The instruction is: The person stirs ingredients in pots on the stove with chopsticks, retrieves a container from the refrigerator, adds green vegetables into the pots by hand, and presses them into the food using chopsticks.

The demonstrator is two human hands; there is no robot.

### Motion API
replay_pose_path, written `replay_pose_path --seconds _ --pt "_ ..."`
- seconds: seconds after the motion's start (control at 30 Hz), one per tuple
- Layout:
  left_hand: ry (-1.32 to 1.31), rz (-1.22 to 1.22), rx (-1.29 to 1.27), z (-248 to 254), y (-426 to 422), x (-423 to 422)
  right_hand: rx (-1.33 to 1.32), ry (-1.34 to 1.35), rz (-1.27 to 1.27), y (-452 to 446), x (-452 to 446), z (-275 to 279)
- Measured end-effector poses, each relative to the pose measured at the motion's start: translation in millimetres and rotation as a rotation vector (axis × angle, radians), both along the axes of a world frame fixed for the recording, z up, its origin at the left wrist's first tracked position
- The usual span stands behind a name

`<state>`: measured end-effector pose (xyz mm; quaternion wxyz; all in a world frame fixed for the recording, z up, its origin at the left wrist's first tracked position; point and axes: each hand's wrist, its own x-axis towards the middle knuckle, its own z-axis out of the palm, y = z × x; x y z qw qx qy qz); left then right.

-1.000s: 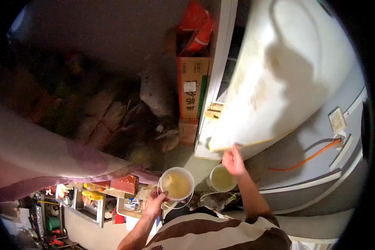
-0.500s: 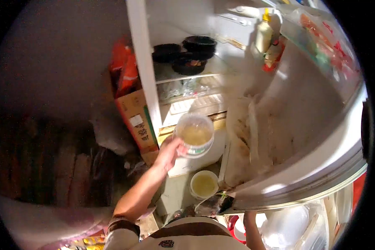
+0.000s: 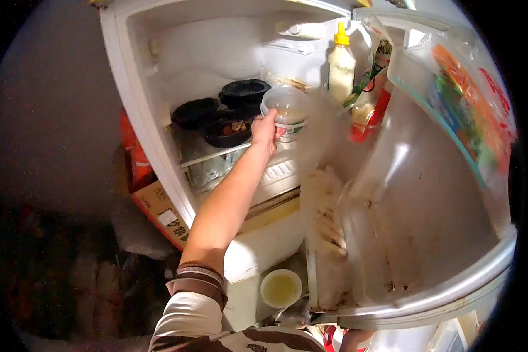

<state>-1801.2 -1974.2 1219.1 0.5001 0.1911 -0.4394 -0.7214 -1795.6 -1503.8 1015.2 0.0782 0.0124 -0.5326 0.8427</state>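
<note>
Clear tub (image 3: 287,102), some liquid in it, inside open fridge (image 3: 208,44), toward its right side. Left hand (image 3: 266,132): grip pinching tub's near wall. Black bowls (image 3: 224,139) in fridge's left part, front one holding food (image 3: 236,127). Yellow-capped bottle (image 3: 341,67) at fridge's upper right. White bucket (image 3: 264,288), yellowish liquid inside, below fridge. Right hand (image 3: 355,340) barely visible under fridge door (image 3: 416,234); cannot tell grip.

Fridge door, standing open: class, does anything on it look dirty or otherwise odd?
Yes: the fridge door has dark smears and spots low on its inner side, odd against the paler surface around them.
</note>
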Motion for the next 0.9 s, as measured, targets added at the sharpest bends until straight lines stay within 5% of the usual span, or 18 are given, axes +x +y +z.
replay_pose_path --seconds 0.27,0.57,0.63,0.7,0.9 --pt "-0.146 0.241 0.138 5 -34 -47 0.078 -0.009 0.027 1 -5 -2" --pt "-0.233 0.017 0.090 -18 -43 -34 0.161 -0.002 0.149 10 -1 -14" --pt "-0.277 0.060 0.087 -39 -8 -21 0.184 0.007 0.224 15 2 -23" --pt "0.079 0.060 0.073 -85 32 -8 0.246 0.029 0.328 21 2 -35" --pt "-0.100 0.584 0.051 -242 205 129 0.672 0.468 0.865 13 -20 -66"
